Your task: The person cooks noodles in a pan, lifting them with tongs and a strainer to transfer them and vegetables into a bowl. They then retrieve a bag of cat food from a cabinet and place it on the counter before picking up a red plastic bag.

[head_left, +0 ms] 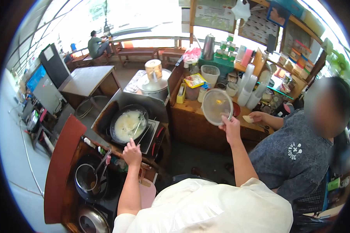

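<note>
In the head view my left hand is closed around the handle end of a long thin metal utensil, at the near edge of a black wok. Its far end dips into the whitish, bubbling liquid in the wok. My right hand is raised over the wooden counter, with its fingers gripping the near rim of a round translucent plastic tub. A small yellow patch shows in or through the tub. The wok sits on a gas stove with a metal splash guard behind it.
A co-worker in a dark shirt stands at my right, a pale piece of something in one hand. Jars, stacked plastic cups and a metal flask crowd the counter. A pot stands beyond the stove; pans lie at lower left.
</note>
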The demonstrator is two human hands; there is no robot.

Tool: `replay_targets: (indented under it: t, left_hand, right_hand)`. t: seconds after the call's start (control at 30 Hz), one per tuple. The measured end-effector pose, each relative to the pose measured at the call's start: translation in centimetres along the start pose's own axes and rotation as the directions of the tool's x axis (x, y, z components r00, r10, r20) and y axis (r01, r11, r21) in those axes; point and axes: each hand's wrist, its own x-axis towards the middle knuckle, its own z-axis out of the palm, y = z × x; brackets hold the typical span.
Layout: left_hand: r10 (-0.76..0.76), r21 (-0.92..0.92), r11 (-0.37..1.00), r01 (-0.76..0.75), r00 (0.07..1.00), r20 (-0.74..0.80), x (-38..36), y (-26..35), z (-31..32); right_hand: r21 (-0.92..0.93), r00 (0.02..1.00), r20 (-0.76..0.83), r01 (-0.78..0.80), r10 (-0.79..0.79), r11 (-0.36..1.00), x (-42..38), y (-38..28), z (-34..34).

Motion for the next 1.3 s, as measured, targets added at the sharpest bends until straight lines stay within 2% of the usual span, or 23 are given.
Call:
replay_targets:
  t: [0.17,0.27,0.47,0.63,0.83,1.3]
  left_hand:
    - [-0.003,-0.011,1.0,0.003,1.0,0.009,0.0,-0.2,-0.3]
    - [-0.015,-0.029,0.999,0.015,1.0,0.01,0.0,-0.3,-0.3]
    - [-0.028,-0.022,0.999,0.029,0.999,0.019,0.1,-0.2,-0.2]
    - [-0.028,-0.013,1.0,0.028,0.999,0.033,0.1,-0.3,-0.2]
    - [-0.035,-0.021,0.999,0.035,0.999,0.031,0.1,-0.4,-0.2]
    - [-0.037,-0.049,0.998,0.038,0.999,0.015,0.1,-0.6,0.0]
  right_hand:
    - [-0.267,0.926,0.264,-0.201,0.272,0.943,-6.6,8.1,2.4]
    - [-0.255,0.816,0.394,-0.345,0.423,0.903,-10.3,10.7,3.3]
    - [-0.331,0.681,0.449,-0.474,0.578,0.816,-12.6,9.9,5.7]
    - [-0.317,0.657,0.44,-0.525,0.612,0.79,-13.4,10.5,6.5]
    - [-0.385,0.615,0.429,-0.538,0.662,0.75,-14.1,10.4,6.5]
    - [-0.441,0.618,0.422,-0.499,0.663,0.746,-14.2,11.5,6.8]
